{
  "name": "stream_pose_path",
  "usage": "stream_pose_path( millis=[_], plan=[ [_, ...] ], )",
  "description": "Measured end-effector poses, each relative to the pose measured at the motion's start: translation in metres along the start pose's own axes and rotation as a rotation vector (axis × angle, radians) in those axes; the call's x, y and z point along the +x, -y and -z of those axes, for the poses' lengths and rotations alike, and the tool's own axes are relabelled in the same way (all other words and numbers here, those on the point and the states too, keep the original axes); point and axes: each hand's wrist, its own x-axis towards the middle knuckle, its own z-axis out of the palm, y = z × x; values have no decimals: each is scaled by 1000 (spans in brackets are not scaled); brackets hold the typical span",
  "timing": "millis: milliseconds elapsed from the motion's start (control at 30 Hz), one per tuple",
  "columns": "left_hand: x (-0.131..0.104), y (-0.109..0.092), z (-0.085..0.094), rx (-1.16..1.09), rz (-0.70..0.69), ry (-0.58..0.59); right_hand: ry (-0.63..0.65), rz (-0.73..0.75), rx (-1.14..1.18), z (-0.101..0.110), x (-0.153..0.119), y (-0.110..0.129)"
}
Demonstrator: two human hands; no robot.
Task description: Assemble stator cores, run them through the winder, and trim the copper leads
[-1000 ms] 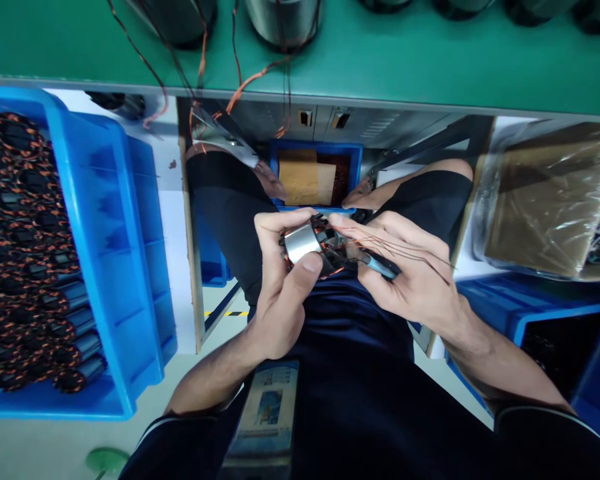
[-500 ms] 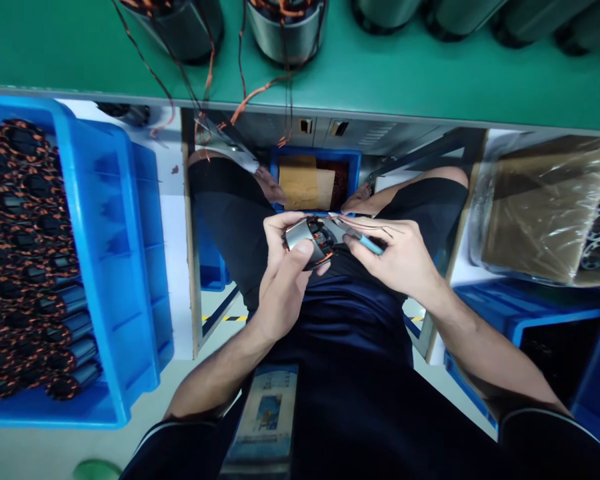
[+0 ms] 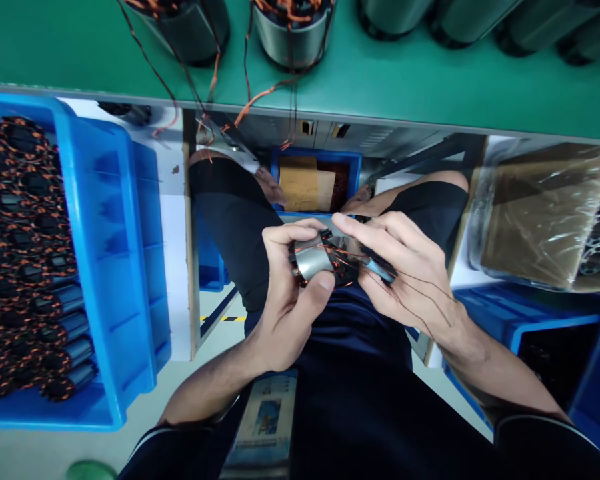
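Observation:
In the head view a motor stator [image 3: 312, 259], a silver ring with black insulation and copper windings, lies tilted in my left hand [image 3: 293, 293]. The fingers wrap its far side and the thumb presses its near side. My right hand [image 3: 405, 267] is closed round a blue-handled tool [image 3: 379, 269] just right of the stator. That tool's working end is mostly hidden by fingers and wires, so its kind is unclear. Thin dark and copper wires [image 3: 347, 251] run from the stator's open end across to the right hand, and some trail over its back towards the wrist.
Larger wound stators [image 3: 295, 33] and several dark cylinders [image 3: 395, 17] stand on the green bench [image 3: 405, 87], with wires hanging over its edge. At left is a blue crate [image 3: 97, 267] of stators. A plastic-wrapped carton [image 3: 535, 213] and blue bins [image 3: 520, 310] are at right.
The right hand has turned, its back now more towards me, and its fingers have come over the stator's right end. The stator has shifted slightly right and nearer me; wires now lie across the right hand.

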Motion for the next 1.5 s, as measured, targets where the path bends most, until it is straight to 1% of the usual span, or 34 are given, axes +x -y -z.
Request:
stream_pose_path(
  millis=[100,200,267,400,533,633,800,967,1100,1267,1500],
  plan=[
    [1,-3,-5,-118,21,8,20,5,127,1,-3,2],
    [6,-7,-14,-281,128,-98,40,-17,258,-1,-3,3],
    [10,-10,-18,-361,179,-151,46,-21,282,-4,-2,3],
    [13,-12,-22,-463,245,-198,79,-63,202,-10,-3,1],
    [13,-13,-20,-456,273,-241,75,-60,42,-12,-8,-2],
    [13,-16,-20,-419,259,-250,59,-43,-7,-10,-10,-2],
    [11,-18,-22,-390,230,-254,41,-41,14,-8,-10,4],
    [7,-17,-24,-333,152,-242,28,-23,28,-7,-10,9],
    [6,-15,-24,-327,118,-262,53,-44,20,-6,-12,12],
    [5,-13,-25,-239,51,-267,62,-51,57,-5,-12,16],
    [4,-13,-25,-164,17,-301,97,-63,84,-6,-14,17]
  ],
)
